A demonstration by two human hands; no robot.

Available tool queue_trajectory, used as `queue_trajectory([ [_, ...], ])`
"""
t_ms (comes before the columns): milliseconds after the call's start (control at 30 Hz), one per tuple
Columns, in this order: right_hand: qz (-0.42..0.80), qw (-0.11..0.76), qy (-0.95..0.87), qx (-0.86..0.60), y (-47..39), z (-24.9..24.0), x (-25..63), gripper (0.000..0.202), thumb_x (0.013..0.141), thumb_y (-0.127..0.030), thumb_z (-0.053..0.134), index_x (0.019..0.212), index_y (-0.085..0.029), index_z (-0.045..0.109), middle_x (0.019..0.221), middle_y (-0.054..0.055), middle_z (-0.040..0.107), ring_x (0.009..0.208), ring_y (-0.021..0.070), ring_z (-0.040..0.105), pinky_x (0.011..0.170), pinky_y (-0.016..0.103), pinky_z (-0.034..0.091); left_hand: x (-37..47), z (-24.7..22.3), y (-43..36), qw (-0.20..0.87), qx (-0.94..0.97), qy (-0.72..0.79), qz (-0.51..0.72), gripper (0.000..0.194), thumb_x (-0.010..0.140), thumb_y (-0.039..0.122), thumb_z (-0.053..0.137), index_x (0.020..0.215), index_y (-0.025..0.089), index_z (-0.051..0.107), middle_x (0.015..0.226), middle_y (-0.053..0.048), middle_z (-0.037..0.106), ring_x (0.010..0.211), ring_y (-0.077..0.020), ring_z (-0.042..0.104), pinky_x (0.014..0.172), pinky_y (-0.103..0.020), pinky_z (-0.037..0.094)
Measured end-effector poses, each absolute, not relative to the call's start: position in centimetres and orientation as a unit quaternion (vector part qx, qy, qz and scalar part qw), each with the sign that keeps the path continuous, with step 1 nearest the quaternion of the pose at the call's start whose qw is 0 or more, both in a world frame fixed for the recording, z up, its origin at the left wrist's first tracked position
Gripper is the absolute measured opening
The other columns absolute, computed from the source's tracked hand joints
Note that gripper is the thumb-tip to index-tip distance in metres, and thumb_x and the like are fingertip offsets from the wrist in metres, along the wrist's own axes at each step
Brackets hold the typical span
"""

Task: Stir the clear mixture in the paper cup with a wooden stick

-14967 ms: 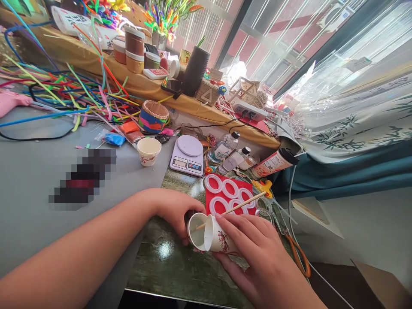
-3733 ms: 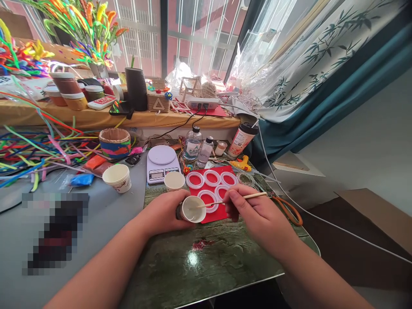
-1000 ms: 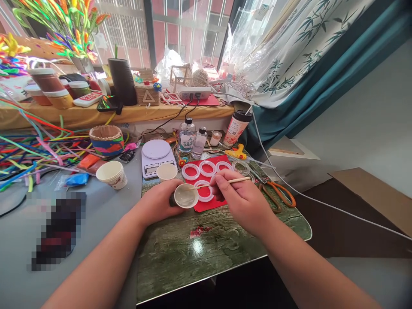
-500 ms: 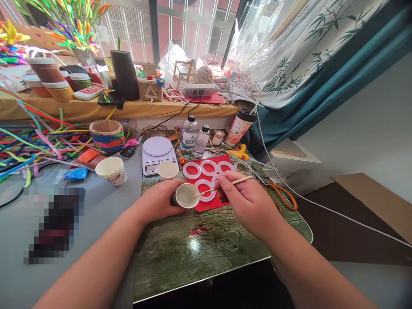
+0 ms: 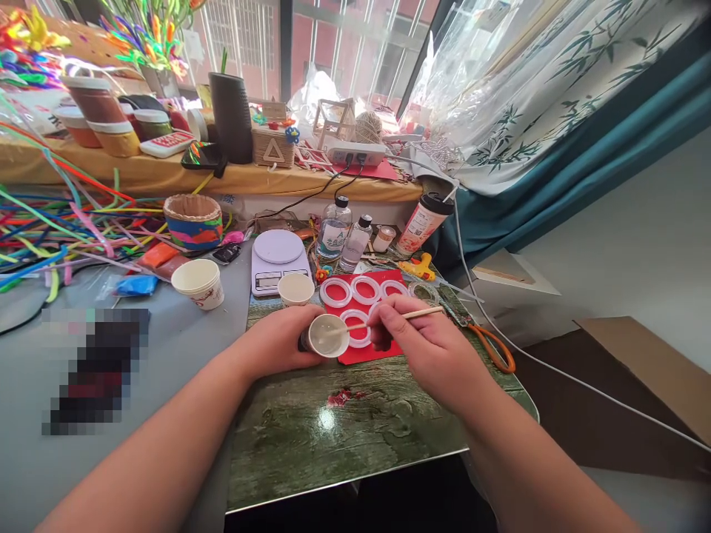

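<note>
My left hand (image 5: 286,337) is wrapped round a paper cup (image 5: 329,354) tilted towards me, with a clear, slightly cloudy liquid inside. Between the fingertips of my right hand (image 5: 416,337) is a thin wooden stick (image 5: 425,312), its far end dipped in the liquid. Behind the cup lies a red sheet (image 5: 355,357) bearing several translucent ring molds (image 5: 335,293), some partly hidden by my right hand. Another paper cup (image 5: 295,289) stands just beyond my left hand, in front of a lilac kitchen scale (image 5: 278,246).
Two clear bottles with black caps (image 5: 335,229) stand behind the molds, near a yellow glue gun (image 5: 418,266) and a lidded drink cup (image 5: 425,224). Stacked paper cups (image 5: 198,284) are at left. Orange-handled scissors (image 5: 494,349) lie at right, by a white cable (image 5: 514,340).
The view has shifted slightly, so most background things sit a little further right. The stick's dipped end has moved within the held cup; both hands keep their grips.
</note>
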State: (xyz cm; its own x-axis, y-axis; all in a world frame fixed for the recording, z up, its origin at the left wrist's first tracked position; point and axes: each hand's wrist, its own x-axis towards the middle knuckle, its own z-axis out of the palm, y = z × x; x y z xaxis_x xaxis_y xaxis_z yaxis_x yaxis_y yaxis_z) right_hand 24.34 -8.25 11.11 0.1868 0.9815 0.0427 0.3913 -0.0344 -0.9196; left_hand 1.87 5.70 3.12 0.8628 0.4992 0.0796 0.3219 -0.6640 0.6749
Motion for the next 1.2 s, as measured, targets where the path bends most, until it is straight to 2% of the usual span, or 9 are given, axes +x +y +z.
queue_trajectory([
  [400, 0.338, 0.439, -0.533, -0.640, -8.36, 11.24, 23.92, 0.053, 0.107, -0.072, 0.063, 0.085, -0.025, 0.069, 0.080, 0.004, 0.069, 0.076, 0.0234, 0.066, 0.071, 0.038, 0.053, 1.74, 2.97, 5.67, 0.339, 0.901, 0.233, 0.141, 0.052, 0.086, 0.034, 0.093, 0.133, 0.026, 0.072, 0.130, -0.007, 0.084, 0.118, -0.0341, 0.080, 0.099, -0.042, 0.061],
  [800, 0.290, 0.426, -0.550, -0.657, -8.80, 11.20, 23.57, 0.044, 0.113, -0.058, 0.057, 0.084, -0.026, 0.067, 0.078, 0.004, 0.066, 0.075, 0.0234, 0.063, 0.069, 0.037, 0.049, 1.75, 3.02, 5.76, 0.342, 0.900, 0.227, 0.145, 0.051, 0.086, 0.033, 0.093, 0.132, 0.026, 0.072, 0.129, -0.007, 0.083, 0.116, -0.0333, 0.080, 0.098, -0.041, 0.061],
  [967, 0.293, 0.429, -0.566, -0.640, -8.82, 10.91, 23.46, 0.045, 0.112, -0.059, 0.059, 0.085, -0.026, 0.070, 0.078, 0.004, 0.068, 0.075, 0.0233, 0.064, 0.070, 0.037, 0.050, 1.73, 3.02, 5.74, 0.337, 0.902, 0.229, 0.142, 0.052, 0.086, 0.035, 0.094, 0.132, 0.027, 0.073, 0.129, -0.007, 0.084, 0.117, -0.0338, 0.080, 0.099, -0.041, 0.062],
  [1100, 0.308, 0.462, -0.526, -0.644, -8.90, 10.98, 23.56, 0.048, 0.109, -0.066, 0.062, 0.087, -0.025, 0.071, 0.079, 0.004, 0.070, 0.075, 0.0233, 0.066, 0.069, 0.036, 0.053, 1.75, 2.98, 5.64, 0.336, 0.903, 0.228, 0.143, 0.056, 0.084, 0.035, 0.095, 0.135, 0.027, 0.073, 0.130, -0.007, 0.084, 0.118, -0.0344, 0.080, 0.102, -0.042, 0.062],
  [1200, 0.315, 0.453, -0.523, -0.650, -8.94, 11.09, 23.63, 0.051, 0.107, -0.069, 0.064, 0.084, -0.025, 0.071, 0.078, 0.005, 0.071, 0.073, 0.0232, 0.066, 0.068, 0.036, 0.053, 1.74, 2.95, 5.60, 0.336, 0.903, 0.228, 0.145, 0.056, 0.084, 0.036, 0.095, 0.135, 0.027, 0.073, 0.130, -0.008, 0.084, 0.119, -0.0347, 0.080, 0.101, -0.043, 0.063],
])
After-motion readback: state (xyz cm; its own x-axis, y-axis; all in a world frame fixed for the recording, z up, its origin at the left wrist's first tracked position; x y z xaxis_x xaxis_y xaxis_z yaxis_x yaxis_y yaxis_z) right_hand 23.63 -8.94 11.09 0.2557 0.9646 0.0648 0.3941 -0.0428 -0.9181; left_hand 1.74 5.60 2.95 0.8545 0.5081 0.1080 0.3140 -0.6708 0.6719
